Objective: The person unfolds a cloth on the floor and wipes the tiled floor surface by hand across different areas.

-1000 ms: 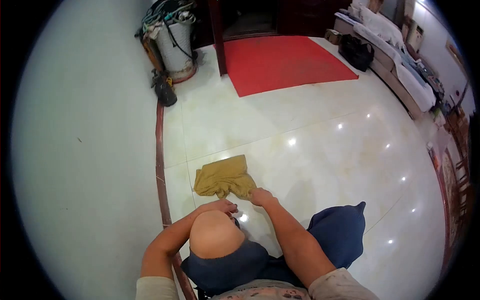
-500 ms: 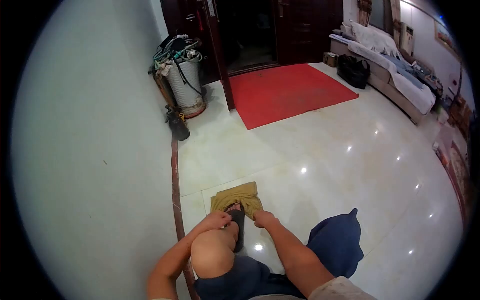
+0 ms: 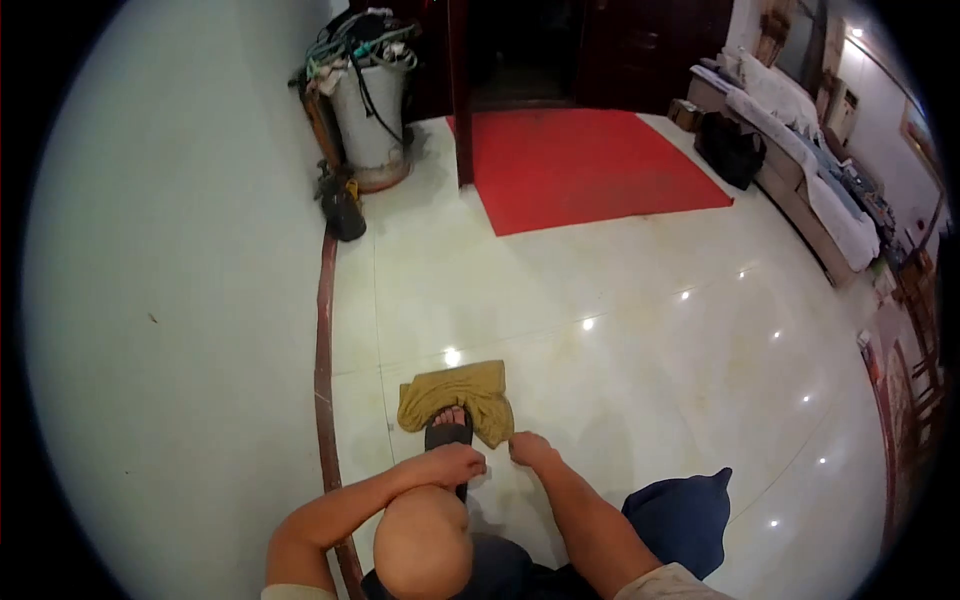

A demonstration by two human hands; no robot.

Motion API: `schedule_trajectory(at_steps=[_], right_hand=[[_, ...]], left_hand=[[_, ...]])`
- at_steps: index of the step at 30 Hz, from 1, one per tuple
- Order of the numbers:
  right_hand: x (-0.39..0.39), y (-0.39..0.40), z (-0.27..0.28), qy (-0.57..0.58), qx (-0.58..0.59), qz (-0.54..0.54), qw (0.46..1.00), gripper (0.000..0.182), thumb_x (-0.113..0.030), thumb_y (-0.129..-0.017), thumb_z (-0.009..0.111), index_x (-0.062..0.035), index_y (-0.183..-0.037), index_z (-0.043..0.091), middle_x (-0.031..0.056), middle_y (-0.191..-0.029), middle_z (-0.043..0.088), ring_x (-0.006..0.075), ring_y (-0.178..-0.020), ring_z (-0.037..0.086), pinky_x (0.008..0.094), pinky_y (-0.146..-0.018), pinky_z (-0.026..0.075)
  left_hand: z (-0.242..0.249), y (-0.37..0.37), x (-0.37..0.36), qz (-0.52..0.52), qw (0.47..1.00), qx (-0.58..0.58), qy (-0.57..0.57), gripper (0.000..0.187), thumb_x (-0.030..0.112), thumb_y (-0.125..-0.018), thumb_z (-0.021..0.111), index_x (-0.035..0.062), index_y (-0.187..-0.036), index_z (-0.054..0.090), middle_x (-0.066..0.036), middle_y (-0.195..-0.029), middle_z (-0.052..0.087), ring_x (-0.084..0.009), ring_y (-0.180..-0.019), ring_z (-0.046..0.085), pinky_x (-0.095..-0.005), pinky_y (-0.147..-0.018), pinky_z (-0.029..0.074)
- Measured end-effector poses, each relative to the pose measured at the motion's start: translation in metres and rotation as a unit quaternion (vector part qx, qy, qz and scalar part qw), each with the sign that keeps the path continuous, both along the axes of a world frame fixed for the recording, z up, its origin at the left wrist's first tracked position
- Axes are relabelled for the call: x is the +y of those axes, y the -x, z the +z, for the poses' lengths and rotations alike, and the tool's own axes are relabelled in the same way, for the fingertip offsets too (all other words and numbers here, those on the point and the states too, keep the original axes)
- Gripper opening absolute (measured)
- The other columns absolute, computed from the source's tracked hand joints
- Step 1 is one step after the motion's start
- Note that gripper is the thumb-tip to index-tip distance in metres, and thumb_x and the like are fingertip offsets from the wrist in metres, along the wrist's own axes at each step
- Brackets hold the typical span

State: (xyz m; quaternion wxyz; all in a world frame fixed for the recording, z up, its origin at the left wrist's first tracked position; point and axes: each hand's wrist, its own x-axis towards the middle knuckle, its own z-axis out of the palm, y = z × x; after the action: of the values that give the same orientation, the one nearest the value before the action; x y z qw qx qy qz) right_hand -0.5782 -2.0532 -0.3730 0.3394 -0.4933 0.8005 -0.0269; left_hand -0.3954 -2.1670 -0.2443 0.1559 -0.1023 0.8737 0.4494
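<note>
A folded yellow-brown cloth (image 3: pixel 455 388) lies on the glossy tiled floor, bunched around the toes of a foot in a dark slipper (image 3: pixel 448 432). My left hand (image 3: pixel 455 464) is over the slipper, beside the bare knee, its fingers curled; whether they hold anything is hidden. Just off the cloth's lower right corner is my right hand (image 3: pixel 530 449), closed; I cannot make out whether it pinches the cloth's edge. Dark blue fabric (image 3: pixel 682 515) hangs at the lower right, beyond my right forearm.
A red mat (image 3: pixel 595 165) lies before the dark doorway. At the left wall stand a white bin (image 3: pixel 372 125) topped with hoses and a dark bottle (image 3: pixel 343 212). A black bag (image 3: pixel 730 150) sits by the sofa (image 3: pixel 800 190) at the right.
The view has shifted, and the mat and bin appear higher. My left hand has moved right and down, now over the slipper. The cloth appears slightly farther left and more bunched at its right side.
</note>
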Motion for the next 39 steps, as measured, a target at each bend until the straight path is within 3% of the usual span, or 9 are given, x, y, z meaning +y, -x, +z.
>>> schedule_trajectory(at_steps=[6,7,10,13,16,19,25,34,39], right_hand=[[-0.006,0.025,-0.011,-0.013,-0.017,-0.011,1.0,0.024,-0.022,-0.083,0.054,-0.0092,-0.095,0.07,0.0176,-0.101,0.066,0.0353,-0.096,0.062,0.0434,-0.085,0.05],[-0.007,0.029,-0.014,-0.023,-0.02,-0.013,0.999,0.024,-0.022,-0.083,0.055,-0.0093,-0.096,0.07,0.0175,-0.102,0.066,0.0354,-0.096,0.062,0.0433,-0.085,0.05],[-0.009,0.039,-0.014,-0.038,-0.029,-0.002,0.999,0.024,-0.022,-0.083,0.055,-0.0092,-0.096,0.07,0.0172,-0.102,0.066,0.0354,-0.097,0.062,0.0432,-0.086,0.05],[-0.009,0.05,-0.018,-0.025,-0.029,-0.011,0.999,0.023,-0.021,-0.083,0.055,-0.0088,-0.096,0.07,0.0166,-0.102,0.066,0.0353,-0.097,0.061,0.0434,-0.086,0.049],[-0.01,0.058,-0.014,-0.001,-0.032,-0.042,0.999,0.023,-0.021,-0.085,0.053,-0.0079,-0.096,0.068,0.0168,-0.101,0.066,0.0355,-0.095,0.061,0.044,-0.086,0.049],[-0.011,0.059,-0.013,0.017,-0.041,-0.079,0.996,0.026,-0.024,-0.087,0.049,-0.0057,-0.095,0.066,0.018,-0.098,0.066,0.0357,-0.095,0.061,0.0449,-0.085,0.048],[-0.024,0.046,-0.007,0.011,-0.065,-0.059,0.996,0.03,-0.027,-0.089,0.047,-0.0046,-0.1,0.063,0.02,-0.101,0.064,0.0373,-0.096,0.06,0.0463,-0.085,0.047],[-0.076,0.011,0.0,-0.032,-0.099,-0.07,0.992,0.031,-0.03,-0.09,0.048,-0.0049,-0.106,0.058,0.0212,-0.1,0.063,0.04,-0.096,0.059,0.0467,-0.084,0.047],[-0.097,-0.014,-0.016,0.112,-0.063,-0.086,0.988,0.033,-0.028,-0.091,0.051,-0.0071,-0.117,0.052,0.0217,-0.115,0.055,0.0423,-0.1,0.056,0.0481,-0.086,0.046]], left_hand=[[-0.028,0.024,-0.019,0.087,0.996,-0.002,-0.032,0.025,0.027,-0.09,0.051,0.0073,-0.092,0.067,-0.018,-0.084,0.065,-0.036,-0.083,0.062,-0.042,-0.076,0.048],[-0.015,0.03,-0.023,0.123,0.983,-0.052,-0.127,0.025,0.028,-0.089,0.052,0.0076,-0.091,0.067,-0.016,-0.083,0.066,-0.0352,-0.083,0.062,-0.0421,-0.075,0.048],[-0.061,0.008,-0.037,0.153,0.981,0.068,0.098,0.026,0.029,-0.089,0.052,0.0072,-0.092,0.067,-0.017,-0.083,0.066,-0.0364,-0.082,0.062,-0.0436,-0.075,0.048],[-0.073,-0.026,-0.05,0.281,0.95,-0.082,0.106,0.028,0.029,-0.089,0.051,0.005,-0.092,0.066,-0.02,-0.084,0.065,-0.0384,-0.083,0.062,-0.0458,-0.074,0.048],[-0.095,-0.06,-0.061,0.404,0.906,-0.104,0.062,0.031,0.029,-0.09,0.049,0.0026,-0.092,0.065,-0.023,-0.085,0.063,-0.0403,-0.083,0.061,-0.0479,-0.073,0.047],[-0.13,-0.07,-0.078,0.425,0.894,-0.119,0.08,0.032,0.029,-0.091,0.049,0.0007,-0.091,0.064,-0.024,-0.083,0.063,-0.0404,-0.082,0.062,-0.049,-0.073,0.047],[-0.159,-0.031,-0.1,0.394,0.893,0.032,0.214,0.033,0.029,-0.092,0.048,0.0019,-0.105,0.061,-0.024,-0.092,0.062,-0.0415,-0.09,0.058,-0.0485,-0.08,0.046],[-0.19,-0.008,-0.095,0.363,0.906,-0.099,0.193,0.048,0.037,-0.092,0.047,0.018,-0.136,0.044,-0.026,-0.133,0.038,-0.0506,-0.125,0.032,-0.0626,-0.098,0.032],[-0.176,-0.007,-0.091,0.362,0.913,-0.119,0.144,0.05,0.041,-0.095,0.042,0.0226,-0.141,0.039,-0.029,-0.141,0.03,-0.0529,-0.133,0.018,-0.0669,-0.102,0.022]])
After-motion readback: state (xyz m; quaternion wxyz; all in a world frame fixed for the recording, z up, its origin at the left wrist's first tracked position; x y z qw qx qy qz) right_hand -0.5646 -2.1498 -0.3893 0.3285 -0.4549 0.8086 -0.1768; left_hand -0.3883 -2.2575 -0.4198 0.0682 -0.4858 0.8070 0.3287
